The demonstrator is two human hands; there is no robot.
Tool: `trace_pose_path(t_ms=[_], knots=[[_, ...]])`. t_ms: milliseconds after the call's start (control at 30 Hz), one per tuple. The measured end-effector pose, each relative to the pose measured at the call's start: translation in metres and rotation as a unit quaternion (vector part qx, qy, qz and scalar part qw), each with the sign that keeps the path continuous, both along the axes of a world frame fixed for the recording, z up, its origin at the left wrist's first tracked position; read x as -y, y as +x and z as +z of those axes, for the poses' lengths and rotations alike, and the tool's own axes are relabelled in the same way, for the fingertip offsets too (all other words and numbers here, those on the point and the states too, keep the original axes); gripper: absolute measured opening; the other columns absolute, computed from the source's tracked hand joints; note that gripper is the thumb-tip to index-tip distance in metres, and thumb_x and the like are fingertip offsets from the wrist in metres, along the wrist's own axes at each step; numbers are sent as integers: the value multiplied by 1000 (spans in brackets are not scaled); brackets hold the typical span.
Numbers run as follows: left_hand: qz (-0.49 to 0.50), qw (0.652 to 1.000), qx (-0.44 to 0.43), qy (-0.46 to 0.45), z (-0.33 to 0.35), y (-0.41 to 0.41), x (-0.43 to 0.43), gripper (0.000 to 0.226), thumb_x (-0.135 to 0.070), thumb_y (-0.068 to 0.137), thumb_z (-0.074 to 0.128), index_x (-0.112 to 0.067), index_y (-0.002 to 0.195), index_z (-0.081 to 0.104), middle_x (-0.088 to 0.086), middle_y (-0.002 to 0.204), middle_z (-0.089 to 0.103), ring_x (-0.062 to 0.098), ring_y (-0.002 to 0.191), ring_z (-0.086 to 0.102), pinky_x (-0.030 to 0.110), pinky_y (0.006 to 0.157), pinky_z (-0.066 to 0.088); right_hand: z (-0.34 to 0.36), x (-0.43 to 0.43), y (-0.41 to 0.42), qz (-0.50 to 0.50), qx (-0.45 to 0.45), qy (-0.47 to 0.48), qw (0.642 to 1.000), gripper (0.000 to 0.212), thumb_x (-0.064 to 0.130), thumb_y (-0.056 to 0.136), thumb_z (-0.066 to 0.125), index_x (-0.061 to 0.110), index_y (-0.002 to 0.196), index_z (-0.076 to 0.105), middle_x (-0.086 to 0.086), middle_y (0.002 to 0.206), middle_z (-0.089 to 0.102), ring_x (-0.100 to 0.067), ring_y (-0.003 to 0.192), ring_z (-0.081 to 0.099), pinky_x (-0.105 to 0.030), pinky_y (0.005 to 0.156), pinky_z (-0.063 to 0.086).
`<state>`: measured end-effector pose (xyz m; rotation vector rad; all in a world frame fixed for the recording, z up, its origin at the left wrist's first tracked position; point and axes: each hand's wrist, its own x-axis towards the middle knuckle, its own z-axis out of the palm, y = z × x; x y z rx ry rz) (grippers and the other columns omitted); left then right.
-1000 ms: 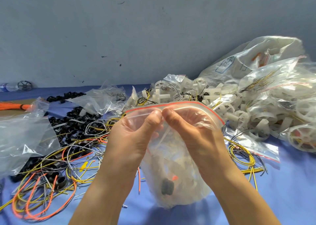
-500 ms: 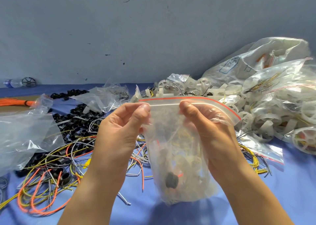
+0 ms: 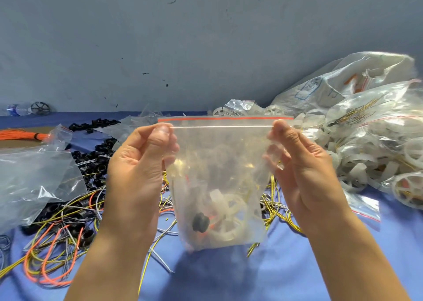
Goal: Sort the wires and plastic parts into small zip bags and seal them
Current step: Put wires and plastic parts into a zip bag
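Observation:
A clear zip bag with a red strip along its top hangs upright above the blue table. Its zip line runs straight and flat from end to end. My left hand pinches the zip's left end between thumb and fingers. My right hand pinches the right end the same way. A black plastic part, a white plastic wheel and bits of orange and yellow wire lie at the bag's bottom.
Loose orange, yellow and grey wires and black rings spread at the left under an empty clear bag. Filled bags and white wheels pile up at the right. A grey wall stands behind.
My hands have slid apart from the middle of the zip to its two ends. The bag's mouth went from bulged open to a flat straight line, and the bag rose.

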<state>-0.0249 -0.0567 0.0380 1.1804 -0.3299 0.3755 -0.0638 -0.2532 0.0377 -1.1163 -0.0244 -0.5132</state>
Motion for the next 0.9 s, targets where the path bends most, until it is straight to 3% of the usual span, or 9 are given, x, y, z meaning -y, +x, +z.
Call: trace_pose_path(t_ms=[200,300,367,433,533,600,667,733,900], knots=[[12,999,18,30,-2,-1,0,11,-38,85,65,-32,81,73,-10,78,68,6,76,61,32,79,47,-1,2,4,-1,-10,75,997,11,37,77,73,26,74,75,11,80,65,-5,70,59,-25,73,48],[9,997,38,69,-1,-3,-2,13,-44,83,68,-32,85,74,-9,80,70,7,78,63,36,84,52,6,14,2,18,-18,49,998,13,38,76,71,25,77,71,10,80,67,-8,70,64,-29,74,52],[3,994,52,91,-1,-6,-3,12,-40,86,68,-29,86,74,-7,80,70,7,78,64,32,84,55,14,23,-1,3,-17,-42,999,20,42,74,71,28,88,69,10,86,71,-9,77,67,-30,80,49],[2,991,66,120,-1,-10,1,13,-38,87,67,-27,87,73,-7,78,71,5,75,64,20,76,53,24,27,-7,-65,-13,-214,975,32,51,73,70,33,100,69,11,94,74,-5,87,69,-20,80,47],[-5,985,79,152,0,-17,9,14,-38,87,66,-26,89,73,-5,77,71,5,71,63,17,67,51,37,15,-16,-113,41,-454,883,33,52,78,68,37,107,69,18,97,71,3,96,64,-6,75,42],[-10,982,90,164,2,-21,15,11,-36,87,68,-26,90,72,-4,79,72,8,72,65,18,66,51,40,1,-20,-130,58,-564,813,26,51,80,67,38,101,71,23,98,69,3,99,57,-12,82,40],[-17,978,112,174,3,-24,20,5,-30,88,69,-25,89,71,-8,81,72,9,74,66,16,68,49,41,-12,-23,-152,74,-614,771,13,46,84,69,39,94,73,23,93,69,-5,97,54,-28,87,41],[-17,976,128,178,4,-27,24,2,-24,89,68,-23,89,70,-12,79,70,7,74,64,14,70,47,40,-20,-25,-169,85,-616,764,8,39,87,69,35,92,75,18,89,71,-15,93,60,-37,84,44],[-12,972,153,179,7,-29,28,10,-19,93,62,-25,91,70,-8,86,73,15,76,65,25,71,53,38,-22,-27,-205,92,-589,776,13,43,87,70,30,89,75,20,79,64,-13,84,63,-35,76,47]])
